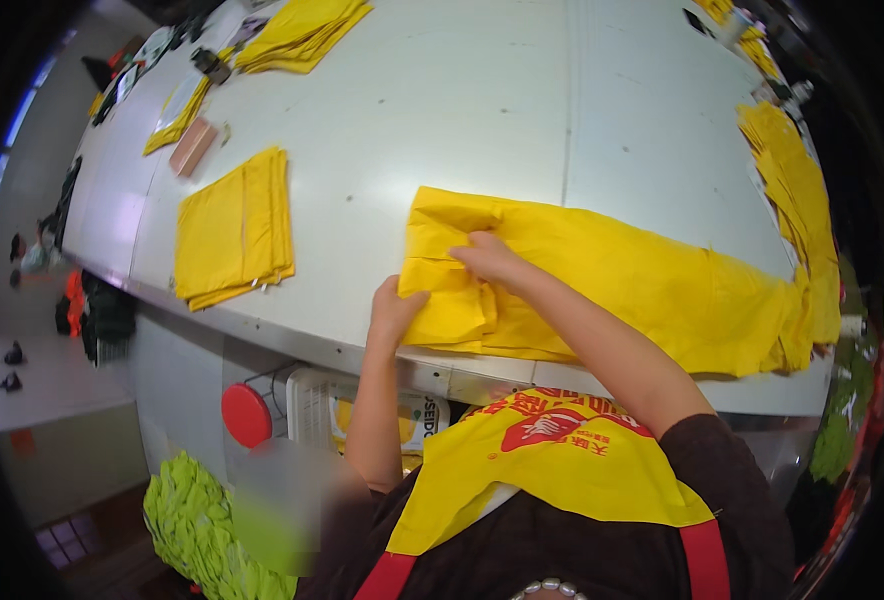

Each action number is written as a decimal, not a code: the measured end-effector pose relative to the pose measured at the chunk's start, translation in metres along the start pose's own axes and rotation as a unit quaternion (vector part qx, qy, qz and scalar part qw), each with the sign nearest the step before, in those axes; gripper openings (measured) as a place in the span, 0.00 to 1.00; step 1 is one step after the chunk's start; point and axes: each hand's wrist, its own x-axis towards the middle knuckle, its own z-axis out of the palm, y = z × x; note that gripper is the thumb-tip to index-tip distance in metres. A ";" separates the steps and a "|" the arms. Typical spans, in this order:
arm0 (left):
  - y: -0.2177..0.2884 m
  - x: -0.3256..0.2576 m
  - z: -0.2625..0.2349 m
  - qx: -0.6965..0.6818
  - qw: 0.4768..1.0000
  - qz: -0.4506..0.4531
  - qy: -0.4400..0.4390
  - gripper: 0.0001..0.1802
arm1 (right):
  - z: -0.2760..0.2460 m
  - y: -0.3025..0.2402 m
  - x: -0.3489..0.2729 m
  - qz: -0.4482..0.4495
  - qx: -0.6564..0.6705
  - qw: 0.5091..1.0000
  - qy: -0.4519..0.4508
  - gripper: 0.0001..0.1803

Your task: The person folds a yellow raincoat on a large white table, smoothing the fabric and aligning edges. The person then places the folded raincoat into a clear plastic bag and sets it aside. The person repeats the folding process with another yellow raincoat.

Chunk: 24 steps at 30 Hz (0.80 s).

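A long yellow fabric piece [652,285] lies across the white table [482,130], partly folded at its left end. My left hand [394,312] sits at the table's near edge, fingers pinching the lower left corner of the fold. My right hand [492,260] presses flat on top of the folded end, fingers spread a little. My own yellow apron with red straps [547,460] shows at the bottom.
A stack of folded yellow pieces [234,228] lies to the left. More yellow stacks sit at the far left [302,32] and along the right edge [797,190]. A small brown block [192,147] rests on the table. Green fabric [197,530] is piled below, beside a red round knob [246,414].
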 end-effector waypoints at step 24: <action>0.078 -0.081 0.208 0.373 0.830 0.415 0.018 0.12 | -0.139 -0.061 -0.198 -0.358 0.531 0.727 -0.249 0.16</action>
